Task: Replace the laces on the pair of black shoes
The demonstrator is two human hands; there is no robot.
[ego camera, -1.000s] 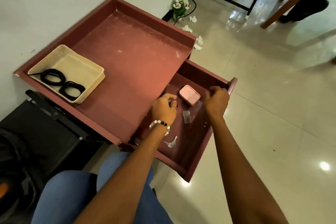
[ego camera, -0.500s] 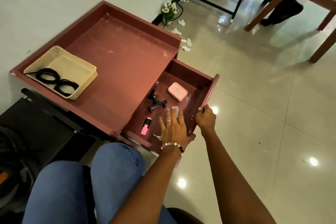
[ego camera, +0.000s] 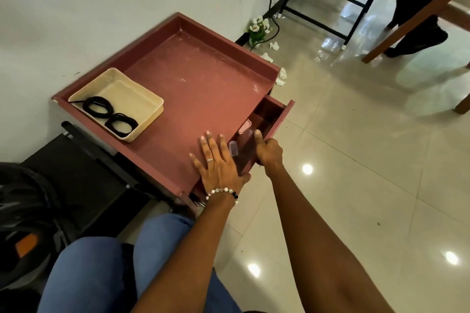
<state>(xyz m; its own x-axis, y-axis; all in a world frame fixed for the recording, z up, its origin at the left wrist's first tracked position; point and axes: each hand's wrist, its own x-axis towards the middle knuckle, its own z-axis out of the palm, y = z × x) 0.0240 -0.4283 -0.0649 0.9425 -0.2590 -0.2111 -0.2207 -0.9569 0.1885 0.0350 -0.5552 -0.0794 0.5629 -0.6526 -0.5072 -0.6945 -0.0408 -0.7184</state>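
Standing against the wall, one desk (ego camera: 193,89) has its drawer (ego camera: 277,119) slightly open. One tray (ego camera: 150,99) holds two coiled laces (ego camera: 109,114), well apart from both hands. Left hand (ego camera: 218,162) lies flat, fingers straight; right hand (ego camera: 269,150) grips the drawer front.

Single head-worn view, looking steeply down, close over desk (ego camera: 198,79), floor beyond
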